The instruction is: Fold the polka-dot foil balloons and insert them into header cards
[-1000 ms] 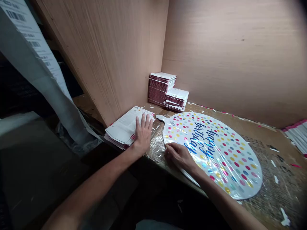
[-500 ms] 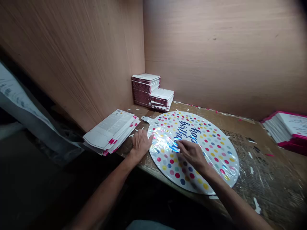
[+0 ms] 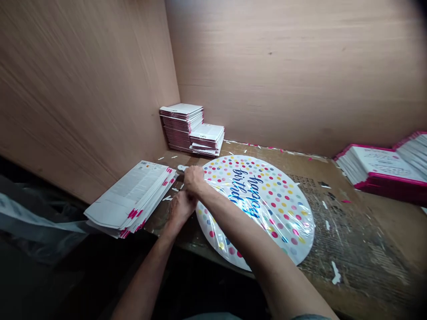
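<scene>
A flat, round foil balloon (image 3: pixel 267 178) lies on the bench, white with coloured dots and blue "happy birthday" lettering. Its small tail (image 3: pixel 182 168) sticks out at the left. My right hand (image 3: pixel 194 180) is closed at the balloon's left edge, beside the tail, and my right forearm crosses above the dots. Just below it and touching it, my left hand (image 3: pixel 182 206) is closed at the same edge. The fingertips of both hands are mostly hidden. A pile of printed white cards (image 3: pixel 130 191) with pink edges lies left of my hands.
Stacked white-and-pink packs (image 3: pixel 182 129) stand in the back corner. More pink-edged packs (image 3: pixel 376 162) lie at the right. Wooden panels (image 3: pixel 267 80) close off the back and left. Paper scraps (image 3: pixel 336 273) dot the cardboard-covered bench (image 3: pixel 356 240).
My right hand has moved left from the balloon's lettering to its tail side, meeting my left hand. My left hand has gone from spread to closed. The camera view has turned right.
</scene>
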Demonstrator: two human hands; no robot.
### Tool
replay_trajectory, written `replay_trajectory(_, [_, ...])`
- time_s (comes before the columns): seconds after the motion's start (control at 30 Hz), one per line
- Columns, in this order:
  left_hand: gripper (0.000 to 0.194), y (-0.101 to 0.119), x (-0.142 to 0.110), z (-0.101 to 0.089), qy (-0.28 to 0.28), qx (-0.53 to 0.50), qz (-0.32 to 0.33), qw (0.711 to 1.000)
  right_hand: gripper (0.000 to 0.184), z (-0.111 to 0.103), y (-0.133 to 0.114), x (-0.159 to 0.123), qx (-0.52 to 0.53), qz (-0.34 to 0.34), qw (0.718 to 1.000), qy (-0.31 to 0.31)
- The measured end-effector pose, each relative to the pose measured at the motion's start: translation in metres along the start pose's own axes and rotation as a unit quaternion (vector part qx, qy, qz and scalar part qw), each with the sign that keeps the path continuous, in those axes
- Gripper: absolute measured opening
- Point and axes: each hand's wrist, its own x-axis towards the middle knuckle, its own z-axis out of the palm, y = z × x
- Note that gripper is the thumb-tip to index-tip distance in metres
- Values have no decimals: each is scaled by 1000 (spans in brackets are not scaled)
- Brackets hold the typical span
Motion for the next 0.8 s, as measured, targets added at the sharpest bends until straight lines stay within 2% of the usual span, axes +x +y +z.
replay_trajectory(0.03, [31, -2, 1, -3, 3, -26, 14, 1000, 19, -2, 9, 0, 19, 6, 1000, 11])
replay_trajectory(0.1, [36, -3, 7, -9, 46, -74, 46, 995, 18, -4, 30, -1, 63, 19, 997, 35])
replay_trajectory(0.2, [38, 5, 26, -14, 108, -54, 89, 989, 18, -2, 62, -4, 153, 35, 987, 36])
replay_trajectory(0.3, [39, 22, 50, -14, 80, -2, 103, 991, 21, 6, 79, -7, 261, 45, 964, 2])
replay_trajectory(0.4, [35, 34, 64, -9, 45, 41, 107, 992, 19, 13, 83, -11, 362, 62, 930, -9])
replay_trajectory(0.53, [32, 27, 56, -2, 6, 109, 144, 983, 24, 10, 97, -28, 474, 106, 874, 16])
replay_trajectory(0.63, [42, 15, 42, -3, -8, 146, 158, 976, 26, -1, 129, -56, 536, 154, 829, 48])
replay_trajectory(0.7, [41, 17, 32, -5, 0, 182, 167, 969, 24, -11, 159, -81, 561, 187, 804, 60])
replay_trajectory(0.73, [38, 23, 27, -5, 11, 196, 189, 962, 23, -16, 174, -94, 570, 203, 794, 62])
replay_trajectory(0.8, [45, 43, 16, 0, 36, 192, 288, 937, 22, -24, 203, -120, 580, 236, 777, 65])
